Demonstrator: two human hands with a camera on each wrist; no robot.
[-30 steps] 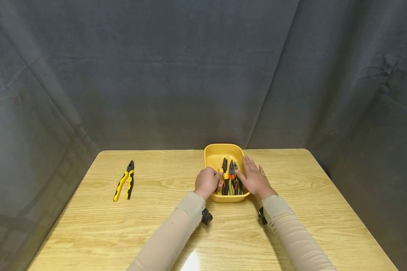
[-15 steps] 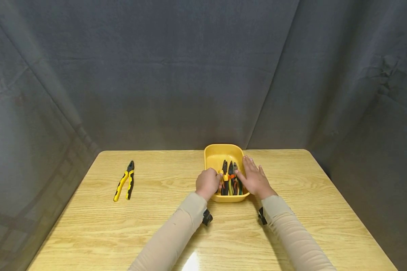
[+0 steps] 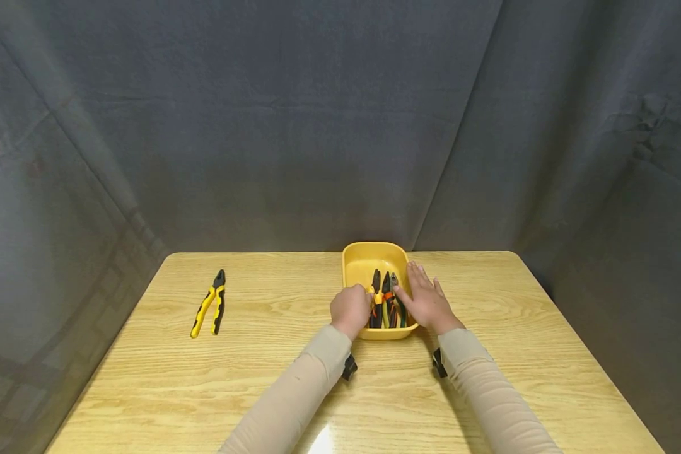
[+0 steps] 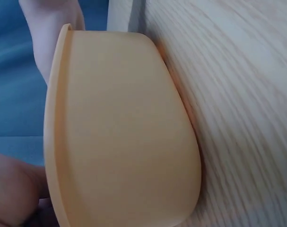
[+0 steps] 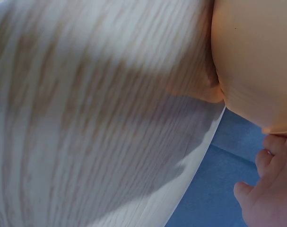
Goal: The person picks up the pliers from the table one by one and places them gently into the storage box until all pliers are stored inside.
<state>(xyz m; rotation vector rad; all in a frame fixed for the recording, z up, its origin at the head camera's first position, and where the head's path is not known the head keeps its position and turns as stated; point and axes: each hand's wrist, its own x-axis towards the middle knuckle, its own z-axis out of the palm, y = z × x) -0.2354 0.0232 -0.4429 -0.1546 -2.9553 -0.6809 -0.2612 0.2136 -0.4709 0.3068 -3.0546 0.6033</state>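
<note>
A yellow plastic basin stands at the table's back edge with several pliers in it. My left hand reaches over its left rim, fingers curled at the yellow-and-black pliers; the hand hides their left handle. Beside these lie orange-and-black pliers and a grey-jawed pair, jaws pointing away from me. My right hand lies along the right rim with straight fingers, its thumb reaching inward to the grey-jawed pair. In the left wrist view, the left hand shows at the rim beside the basin's outer wall.
Another pair of yellow-and-black pliers lies on the left of the wooden table, handles spread and jaws pointing away. Grey cloth hangs behind the table and along both sides.
My left hand has shifted slightly right and turned so its back covers more of the handles. The pliers beside it have slid a little towards me. My right hand has stayed in place.
</note>
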